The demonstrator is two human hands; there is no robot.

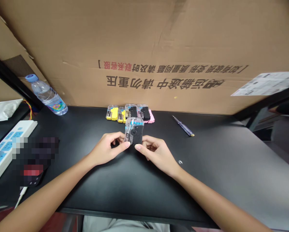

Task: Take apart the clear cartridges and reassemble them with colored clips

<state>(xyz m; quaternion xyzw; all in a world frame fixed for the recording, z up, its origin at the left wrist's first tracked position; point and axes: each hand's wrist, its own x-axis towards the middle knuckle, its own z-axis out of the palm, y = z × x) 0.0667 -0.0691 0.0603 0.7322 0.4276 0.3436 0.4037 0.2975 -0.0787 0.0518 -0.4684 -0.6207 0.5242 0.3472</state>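
My left hand (108, 149) and my right hand (156, 153) meet at the middle of the black table (219, 161). Together they hold a small black and clear plastic cartridge (134, 130) upright, fingers curled round its lower part. Just behind it lies a row of similar cartridges (130, 113), some yellow, some black, one pink.
A blue-handled screwdriver (183, 126) lies to the right of the row. A water bottle (47, 95) leans at the back left, beside a white power strip (4, 148). A large cardboard sheet (159, 48) walls off the back. A small ring (180, 162) lies near my right wrist.
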